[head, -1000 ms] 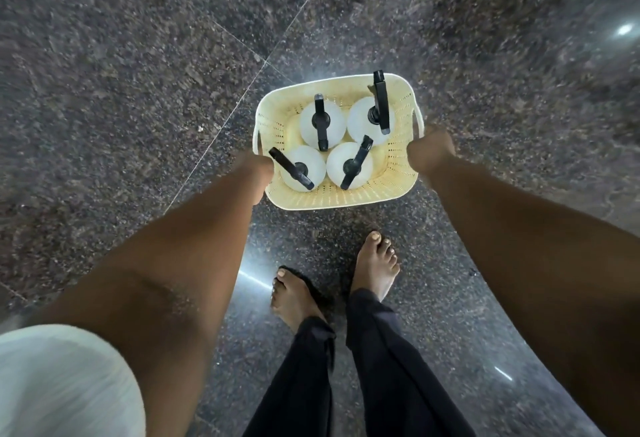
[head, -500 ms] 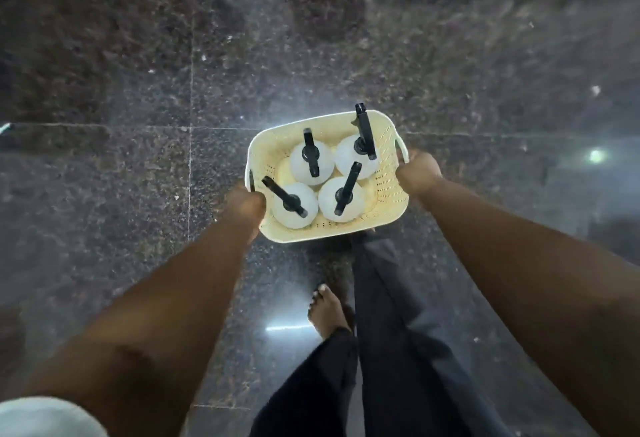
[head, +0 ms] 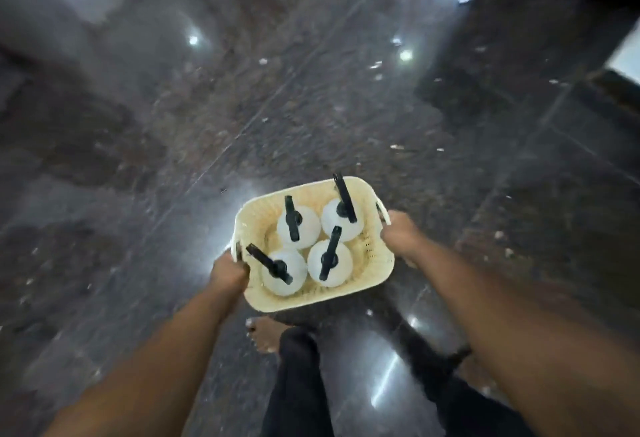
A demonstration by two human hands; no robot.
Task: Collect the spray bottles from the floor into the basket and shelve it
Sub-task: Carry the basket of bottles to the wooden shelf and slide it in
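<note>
A cream plastic basket (head: 375, 268) hangs in the air over the floor, held at both ends. My left hand (head: 227, 272) grips its left handle and my right hand (head: 401, 234) grips its right handle. Inside stand several white spray bottles with black trigger heads, upright and close together; one of them (head: 301, 229) is at the far left of the basket and another (head: 330, 267) at the near right. The view is blurred by motion.
Dark polished granite floor (head: 173, 159) spreads all around, with light reflections. My bare foot (head: 265, 332) and dark trouser legs are below the basket. A dark vertical surface (head: 554, 38) rises at the upper right, with a pale strip (head: 627, 52) at the right edge.
The floor pattern has swung round under me and my legs have changed stride. The basket stays gripped in both hands, now a little lower and further right in view.
</note>
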